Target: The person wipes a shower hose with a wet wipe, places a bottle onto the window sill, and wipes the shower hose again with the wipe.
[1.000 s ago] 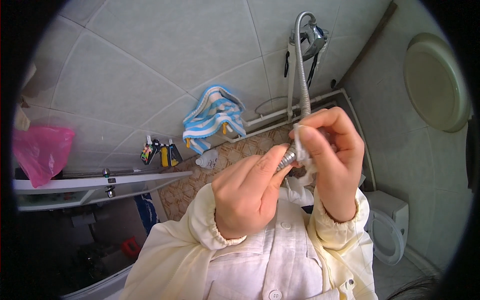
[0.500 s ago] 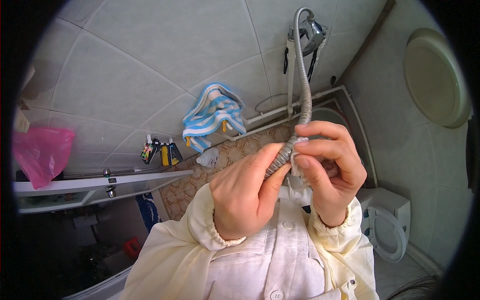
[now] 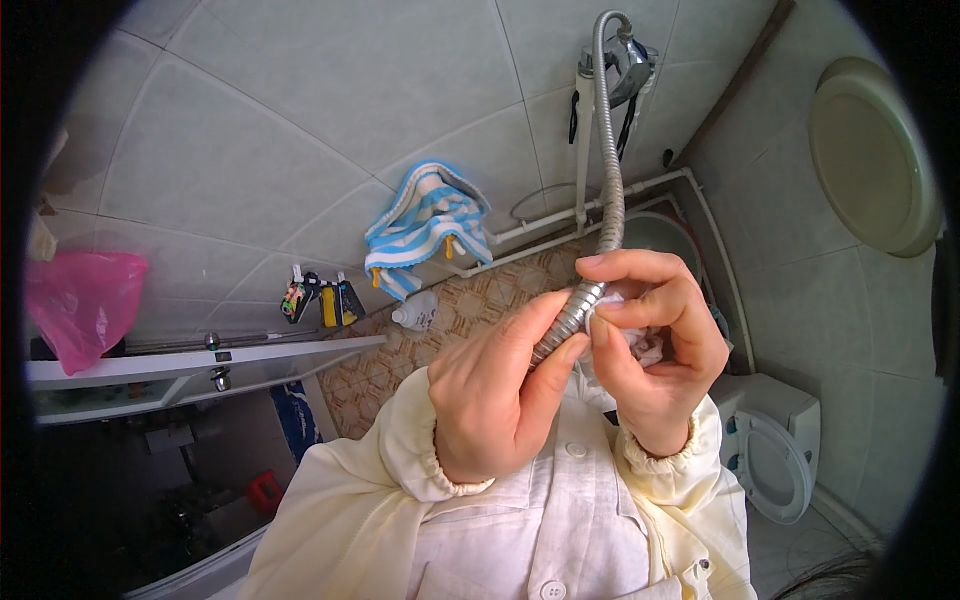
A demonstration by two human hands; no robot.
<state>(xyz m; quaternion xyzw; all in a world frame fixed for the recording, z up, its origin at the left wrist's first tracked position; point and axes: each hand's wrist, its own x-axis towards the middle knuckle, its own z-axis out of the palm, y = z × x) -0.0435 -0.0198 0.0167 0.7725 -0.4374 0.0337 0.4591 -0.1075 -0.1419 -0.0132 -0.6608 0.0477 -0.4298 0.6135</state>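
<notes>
A grey-tiled wall [image 3: 330,90] is seen in the head view. From a chrome tap [image 3: 628,72], a ribbed metal hose [image 3: 611,190] is led down and gripped by the left hand [image 3: 490,395]; beside it, white cloth [image 3: 648,346] is pinched by the right hand [image 3: 665,395], bunched closer than before, leaving more ridges uncovered.

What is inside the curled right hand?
A crumpled whitish cloth or tissue shows inside the right hand, its edge up against the ribbed metal hose. The hand covers the rest, so its full shape can't be seen.
</notes>
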